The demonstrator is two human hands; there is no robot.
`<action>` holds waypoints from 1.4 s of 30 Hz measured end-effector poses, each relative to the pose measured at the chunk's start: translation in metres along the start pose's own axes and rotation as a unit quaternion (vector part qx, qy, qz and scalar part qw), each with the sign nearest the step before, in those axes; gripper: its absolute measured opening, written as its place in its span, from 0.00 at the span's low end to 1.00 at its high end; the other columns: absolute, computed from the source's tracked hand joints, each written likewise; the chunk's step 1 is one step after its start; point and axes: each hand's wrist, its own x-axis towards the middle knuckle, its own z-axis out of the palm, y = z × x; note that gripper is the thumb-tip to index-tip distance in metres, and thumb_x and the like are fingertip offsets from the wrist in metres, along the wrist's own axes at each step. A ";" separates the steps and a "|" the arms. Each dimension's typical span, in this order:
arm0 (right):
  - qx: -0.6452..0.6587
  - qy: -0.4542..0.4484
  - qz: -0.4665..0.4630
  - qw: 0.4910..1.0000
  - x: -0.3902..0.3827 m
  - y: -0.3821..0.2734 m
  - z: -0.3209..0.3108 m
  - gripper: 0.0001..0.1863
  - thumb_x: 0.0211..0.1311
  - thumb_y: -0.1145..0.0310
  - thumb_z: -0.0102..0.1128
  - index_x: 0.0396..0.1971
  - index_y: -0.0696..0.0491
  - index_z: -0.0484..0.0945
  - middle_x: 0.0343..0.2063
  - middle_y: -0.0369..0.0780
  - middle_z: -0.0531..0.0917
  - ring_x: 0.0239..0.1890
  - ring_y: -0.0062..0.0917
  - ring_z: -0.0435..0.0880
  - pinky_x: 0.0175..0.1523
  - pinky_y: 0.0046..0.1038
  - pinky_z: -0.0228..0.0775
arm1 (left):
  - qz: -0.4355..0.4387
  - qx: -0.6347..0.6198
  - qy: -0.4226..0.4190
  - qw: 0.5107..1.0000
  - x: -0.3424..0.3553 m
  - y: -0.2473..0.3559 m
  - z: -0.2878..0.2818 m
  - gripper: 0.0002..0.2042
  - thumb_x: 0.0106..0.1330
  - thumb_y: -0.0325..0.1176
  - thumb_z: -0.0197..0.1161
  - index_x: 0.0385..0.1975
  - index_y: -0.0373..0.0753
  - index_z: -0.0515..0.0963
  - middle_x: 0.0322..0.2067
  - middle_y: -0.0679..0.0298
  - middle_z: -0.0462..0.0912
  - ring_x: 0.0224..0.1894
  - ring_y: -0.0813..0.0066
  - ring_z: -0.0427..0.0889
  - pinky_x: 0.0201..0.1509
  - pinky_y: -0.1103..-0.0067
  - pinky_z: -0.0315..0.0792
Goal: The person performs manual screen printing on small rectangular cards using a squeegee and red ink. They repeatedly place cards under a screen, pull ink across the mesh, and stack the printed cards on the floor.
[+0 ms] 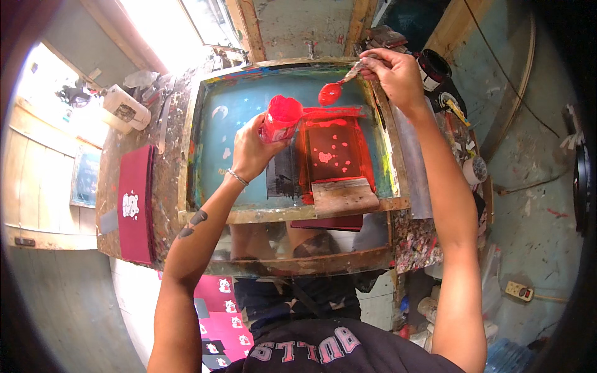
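Observation:
My left hand [254,149] is wrapped round a cup of red ink [285,114], held above a screen-printing frame [233,216]. In my right hand [390,73] I grip the handle of a spoon [330,94], its bowl coated in red ink, over the far right of the screen. Wet red ink edges a rectangular stencil area [323,149] with several light pink shapes. A wooden squeegee [345,198] lies across the near end of this area, resting toward the frame's front bar. Dark tape or ink [283,177] covers a patch left of it.
On the left of the stained workbench lies a stack of maroon fabric pieces [137,205] with a white print. White containers [124,109] and scissors [164,118] stand or lie behind it. A dark tub [433,67] sits at the right. Printed pink pieces [224,311] lie below the bench.

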 end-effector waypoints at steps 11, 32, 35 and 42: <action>-0.126 -0.021 -0.042 0.991 -0.003 -0.017 0.010 0.08 0.71 0.75 0.62 0.44 0.63 0.86 0.34 0.38 0.89 0.36 0.17 0.88 0.44 0.20 0.83 | -0.019 -0.045 -0.036 0.998 -0.003 0.010 0.001 0.31 0.48 0.36 0.81 0.55 0.36 0.79 0.45 0.51 0.87 0.47 0.54 0.87 0.54 0.67 0.79; -0.035 -0.008 0.085 0.996 0.008 -0.035 0.002 0.09 0.70 0.72 0.61 0.41 0.63 0.85 0.31 0.42 0.89 0.28 0.20 0.87 0.35 0.22 0.83 | -0.027 -0.106 -0.061 0.992 0.008 0.050 0.039 0.30 0.46 0.35 0.81 0.53 0.36 0.79 0.45 0.49 0.86 0.50 0.51 0.85 0.56 0.66 0.78; -0.109 -0.080 0.024 0.991 0.006 -0.040 0.025 0.08 0.70 0.74 0.60 0.41 0.62 0.85 0.30 0.39 0.89 0.28 0.17 0.86 0.36 0.21 0.81 | -0.035 -0.127 -0.041 0.990 0.011 0.050 0.043 0.31 0.46 0.34 0.82 0.53 0.35 0.79 0.45 0.51 0.87 0.48 0.55 0.87 0.54 0.68 0.79; -0.216 -0.227 -0.066 0.947 0.015 -0.050 0.052 0.13 0.65 0.70 0.66 0.45 0.61 0.84 0.32 0.43 0.89 0.37 0.22 0.87 0.45 0.27 0.77 | 0.024 -0.246 0.005 0.969 0.024 0.035 0.040 0.31 0.47 0.34 0.83 0.53 0.36 0.79 0.42 0.57 0.89 0.44 0.71 0.88 0.51 0.73 0.80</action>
